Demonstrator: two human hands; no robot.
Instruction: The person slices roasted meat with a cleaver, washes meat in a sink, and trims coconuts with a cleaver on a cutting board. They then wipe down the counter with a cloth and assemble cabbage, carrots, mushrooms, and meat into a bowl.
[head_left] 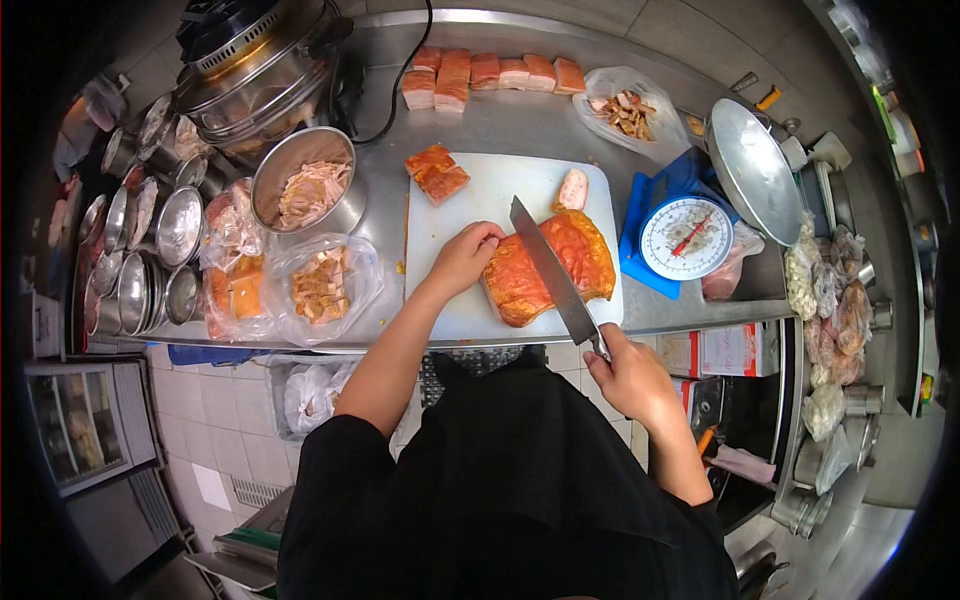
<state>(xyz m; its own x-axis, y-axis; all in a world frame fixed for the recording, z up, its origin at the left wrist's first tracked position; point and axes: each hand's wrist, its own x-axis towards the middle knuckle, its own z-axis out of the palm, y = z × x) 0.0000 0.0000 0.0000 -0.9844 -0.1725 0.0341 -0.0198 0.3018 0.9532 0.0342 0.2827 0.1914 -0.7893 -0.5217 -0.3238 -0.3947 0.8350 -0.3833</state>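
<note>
A large slab of roast pork [585, 250] with reddish-brown crackled skin lies on the white cutting board [440, 290]. My right hand [632, 378] is wrapped round the handle of a long kitchen knife [548, 262], whose blade lies diagonally across the top of the slab. At the slab's upper left edge, my left hand [468, 258] rests with its fingers curled together and touching the meat. How deep the blade sits in the skin, I cannot tell. Above the slab is a small pale cut piece [573, 189]. Two-part browned pork [437, 174] sits at the board's top left corner.
Several pork blocks [453, 80] line the counter's back. A bag of brown scraps [628, 112] lies right of them. A blue scale [686, 238] with a metal pan stands right of the board. To the left are a steel pot of sliced meat [310, 193] and a bag of pieces [322, 287].
</note>
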